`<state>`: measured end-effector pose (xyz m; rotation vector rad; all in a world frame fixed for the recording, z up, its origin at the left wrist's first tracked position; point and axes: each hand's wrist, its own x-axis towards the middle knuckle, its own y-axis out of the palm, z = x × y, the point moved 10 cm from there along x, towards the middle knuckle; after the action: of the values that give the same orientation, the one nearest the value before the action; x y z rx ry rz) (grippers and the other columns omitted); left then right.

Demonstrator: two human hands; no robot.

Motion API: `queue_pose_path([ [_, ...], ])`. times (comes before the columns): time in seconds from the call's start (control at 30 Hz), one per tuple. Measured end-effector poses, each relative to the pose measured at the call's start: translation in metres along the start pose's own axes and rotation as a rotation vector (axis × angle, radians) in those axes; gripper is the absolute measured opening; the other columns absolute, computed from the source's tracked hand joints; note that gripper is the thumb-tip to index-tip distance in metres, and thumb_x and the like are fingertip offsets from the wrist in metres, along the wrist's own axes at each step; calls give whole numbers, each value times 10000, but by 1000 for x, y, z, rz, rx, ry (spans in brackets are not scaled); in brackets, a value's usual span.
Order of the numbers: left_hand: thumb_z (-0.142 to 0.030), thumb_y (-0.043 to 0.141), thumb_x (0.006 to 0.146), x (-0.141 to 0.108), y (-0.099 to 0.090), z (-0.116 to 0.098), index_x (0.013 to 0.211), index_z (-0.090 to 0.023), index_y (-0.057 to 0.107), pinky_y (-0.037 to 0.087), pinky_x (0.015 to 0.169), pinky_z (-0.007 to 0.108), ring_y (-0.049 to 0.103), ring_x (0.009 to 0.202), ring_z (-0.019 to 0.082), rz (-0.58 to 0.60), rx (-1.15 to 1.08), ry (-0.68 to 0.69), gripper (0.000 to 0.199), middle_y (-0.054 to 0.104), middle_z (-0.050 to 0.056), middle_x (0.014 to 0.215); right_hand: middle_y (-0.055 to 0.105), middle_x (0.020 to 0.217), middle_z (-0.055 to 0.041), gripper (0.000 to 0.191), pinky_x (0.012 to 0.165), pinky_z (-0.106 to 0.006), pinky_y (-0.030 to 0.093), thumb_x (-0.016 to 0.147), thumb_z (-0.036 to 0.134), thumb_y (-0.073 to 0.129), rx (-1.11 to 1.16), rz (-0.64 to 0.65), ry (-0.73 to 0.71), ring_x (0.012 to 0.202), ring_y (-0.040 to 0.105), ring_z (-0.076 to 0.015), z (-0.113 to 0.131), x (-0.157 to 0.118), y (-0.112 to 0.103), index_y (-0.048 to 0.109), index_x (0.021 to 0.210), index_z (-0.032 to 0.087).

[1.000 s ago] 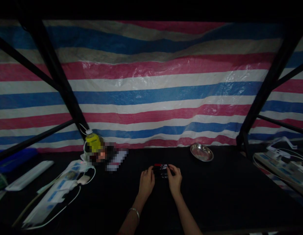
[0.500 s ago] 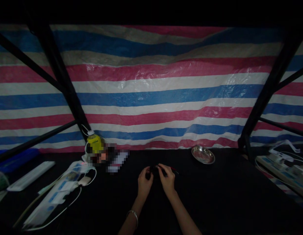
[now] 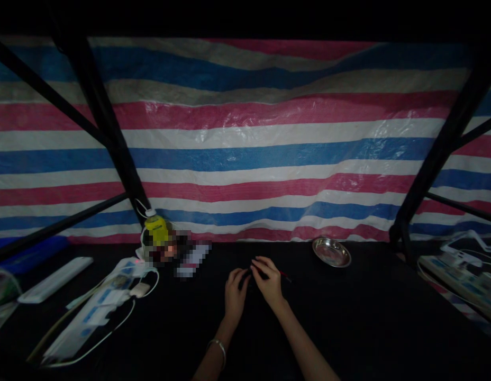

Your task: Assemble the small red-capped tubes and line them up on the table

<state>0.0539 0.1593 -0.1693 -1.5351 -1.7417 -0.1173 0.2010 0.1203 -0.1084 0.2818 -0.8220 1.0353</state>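
- Both hands are together out over the middle of the black counter [image 3: 368, 317], fingertips near each other.
- The left hand [image 3: 235, 293] has its thumb and forefinger curled to a narrow gap; it's too dark there for me to tell whether anything sits between them.
- The right hand [image 3: 270, 284] leans in from the other side, thumb and forefinger close together, and I can't tell whether they pinch something.
- And there's the thin red thing, a pen [image 3: 285, 277] by the look of it, poking out just past the right hand's outer side; whether that hand holds it or it lies on the counter, I can't say.
- A pale bracelet [image 3: 217, 346] circles the left wrist.
- Over to the right, near the back edge, a shiny metal dish [image 3: 332, 253] rests well apart from the hands.
- On the left, a yellow bottle [image 3: 156, 228] with a white cap stands beside a blurred-out patch.
- Nearer on that side, a white power strip [image 3: 92, 315] with plugs and cables stretches along the counter.
- Behind it all hangs a striped sheet [image 3: 249, 159] in red, white and blue, between dark metal posts [image 3: 106, 116].
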Motion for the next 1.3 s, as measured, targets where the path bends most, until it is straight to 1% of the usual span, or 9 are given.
queue_pose_path([
  [0.13,-362,470,867,0,6,-1,1017,-207,628,483,865,399,599,973,209,56,8,6,267,643,74,1016,681,906,-58,230,780,-326,520,808,258,587,-46,13,23,853,632,-176,-5,-3,-6,682,1015,235],
  [0.27,-375,473,866,-1,9,-3,1001,-216,624,469,845,409,603,952,221,123,40,-24,257,663,65,991,660,827,-51,187,723,-296,516,794,293,591,-38,12,129,775,621,-164,-22,-6,-18,695,930,217],
  [0.43,-365,475,865,-2,14,-9,995,-228,628,449,848,404,591,959,218,185,58,-29,243,659,56,985,655,850,-62,179,758,-312,491,782,335,596,-62,62,239,825,599,-183,-47,-9,-36,692,856,204],
  [0.57,-355,473,866,-2,20,-12,1001,-235,636,446,842,400,586,954,213,234,73,-6,243,655,54,976,667,835,-47,139,826,-353,443,750,350,638,-189,102,209,891,568,-208,-58,-11,-49,709,782,235],
  [0.67,-332,450,881,-3,25,-14,1028,-238,633,447,834,390,586,940,201,280,90,24,253,652,53,984,660,863,-49,139,852,-359,418,744,360,646,-244,114,224,914,555,-210,-68,-16,-54,719,774,246],
  [0.73,-315,436,888,-4,28,-13,1037,-241,633,449,832,383,584,935,193,297,103,36,257,650,50,986,652,870,-51,140,851,-357,412,738,365,654,-268,118,248,921,548,-213,-75,-20,-56,725,780,252],
  [0.87,-311,438,883,-4,28,-10,1036,-250,641,458,841,386,584,945,194,285,104,29,261,651,49,990,643,872,-49,131,837,-354,410,727,362,667,-311,134,274,924,543,-219,-83,-26,-55,734,798,273],
  [1.13,-320,480,844,0,27,6,1003,-236,662,467,862,426,596,951,217,246,9,-42,256,671,62,988,647,870,-32,114,783,-339,416,729,324,671,-389,170,263,890,546,-218,-89,-32,-50,735,822,334],
  [1.3,-292,507,825,1,31,14,963,-235,679,474,859,427,604,936,219,276,2,-76,228,688,53,954,650,887,-24,101,784,-350,409,744,305,650,-419,213,260,912,546,-224,-92,-36,-46,733,785,344],
])
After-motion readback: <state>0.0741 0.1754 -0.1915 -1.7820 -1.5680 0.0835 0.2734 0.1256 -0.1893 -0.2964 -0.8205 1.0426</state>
